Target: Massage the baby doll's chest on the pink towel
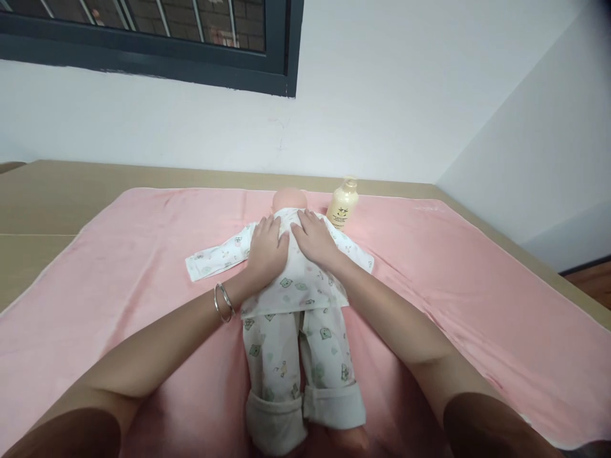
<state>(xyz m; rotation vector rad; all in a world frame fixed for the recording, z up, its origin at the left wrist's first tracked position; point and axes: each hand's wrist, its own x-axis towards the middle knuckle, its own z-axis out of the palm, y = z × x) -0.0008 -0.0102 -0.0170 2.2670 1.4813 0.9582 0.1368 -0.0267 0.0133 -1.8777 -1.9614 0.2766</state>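
Observation:
A baby doll (289,199) lies on a pink blanket, its head toward the wall and its face hidden. It wears a white printed top (305,280) and matching trousers (274,356) with turned-up cuffs. My left hand (268,248) rests flat on the left side of the top near the shoulder, fingers stretched out. On the right shoulder side, my right hand (316,238) lies flat in the same way, fingers extended. Neither hand grips anything. The sleeves spread out to both sides; a foot shows below the right cuff.
A pale yellow bottle (342,205) stands just right of the doll's head. The pink blanket (143,254) covers much of a wooden surface (38,197). Behind it rises a white wall (372,95) with a dark-framed window (281,38) at upper left.

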